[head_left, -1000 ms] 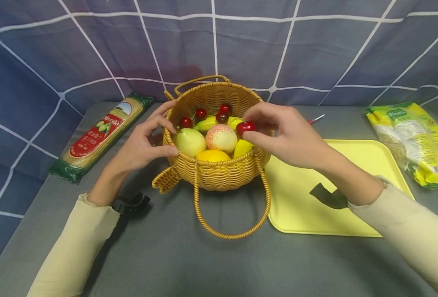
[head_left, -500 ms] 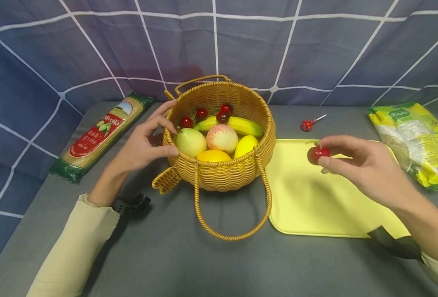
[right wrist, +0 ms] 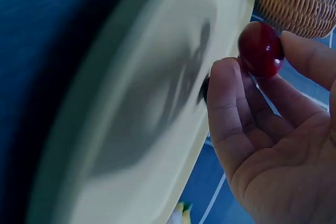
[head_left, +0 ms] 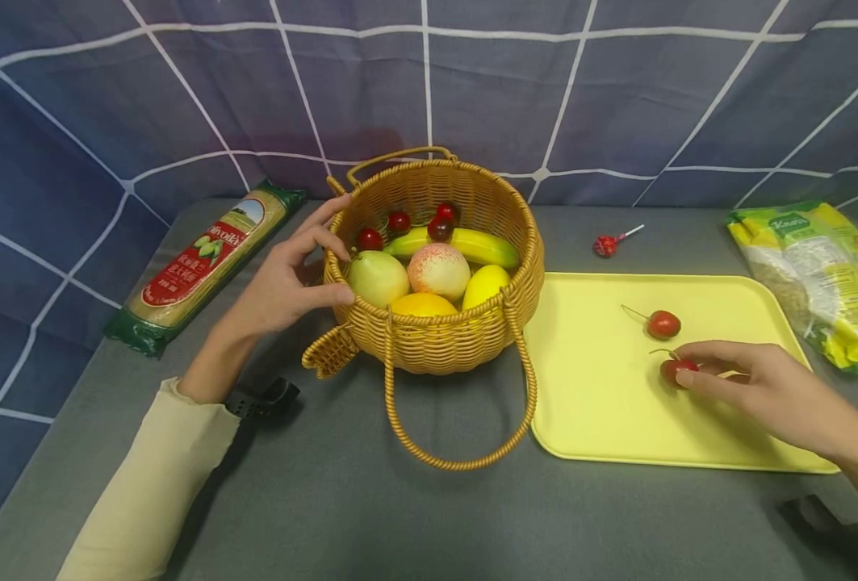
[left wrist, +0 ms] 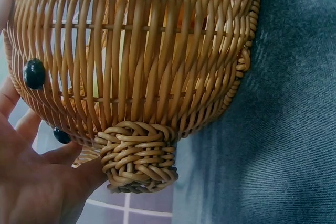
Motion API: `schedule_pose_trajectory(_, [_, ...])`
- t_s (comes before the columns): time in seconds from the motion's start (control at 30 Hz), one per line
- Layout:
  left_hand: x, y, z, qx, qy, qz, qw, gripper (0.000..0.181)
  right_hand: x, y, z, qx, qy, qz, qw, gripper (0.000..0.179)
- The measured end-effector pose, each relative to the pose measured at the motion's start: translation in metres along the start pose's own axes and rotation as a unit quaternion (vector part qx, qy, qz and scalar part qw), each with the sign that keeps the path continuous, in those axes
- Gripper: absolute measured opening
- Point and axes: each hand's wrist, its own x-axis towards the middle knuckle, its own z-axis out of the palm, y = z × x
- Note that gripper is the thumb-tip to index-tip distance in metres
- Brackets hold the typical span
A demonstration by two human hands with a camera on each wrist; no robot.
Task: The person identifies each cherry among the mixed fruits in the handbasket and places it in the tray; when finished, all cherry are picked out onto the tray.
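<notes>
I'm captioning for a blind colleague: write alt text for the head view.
A person's right hand pinches a red cherry over a yellow tray where a second cherry lies. The left hand touches a wicker basket of fruit.

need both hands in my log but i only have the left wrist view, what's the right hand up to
Observer: The right hand pinches a cherry by its thumb and fingers.
Operator: ok, any others like it out in the open
Observer: Yes, a second cherry lies on the yellow tray.
Operator: and which fruit is in the basket right by the left hand, can't make it out from here
Observer: A green pear, seen from above in the head view.
</notes>
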Motion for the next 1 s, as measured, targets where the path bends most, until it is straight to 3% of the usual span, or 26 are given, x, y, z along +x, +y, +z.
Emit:
schedule_pose_trajectory(0.27, [0.001,-0.001,0.000,-0.004,-0.002,0.004,1.0000,0.045,-0.005,0.009,0.007,-0.028,-0.005,-0.020,0.9994,0.022])
schedule_pose_trajectory(0.5, [0.000,-0.002,0.000,-0.002,0.001,0.006,1.0000,0.047,-0.004,0.004,0.006,-0.044,0.005,-0.018,0.9988,0.021])
schedule_pose_trajectory(0.6, [0.001,-0.002,0.001,0.001,0.000,0.003,1.0000,0.048,-0.008,-0.002,0.002,-0.075,0.023,-0.008,0.9969,0.027])
schedule_pose_trajectory(0.73, [0.001,-0.002,0.002,0.004,-0.001,0.002,1.0000,0.051,-0.013,-0.019,-0.009,-0.109,0.072,-0.007,0.9914,0.036])
schedule_pose_trajectory(1.0, [0.001,-0.001,0.000,-0.003,0.001,0.001,1.0000,0.050,0.004,-0.082,-0.014,0.006,0.115,-0.061,0.9915,0.029])
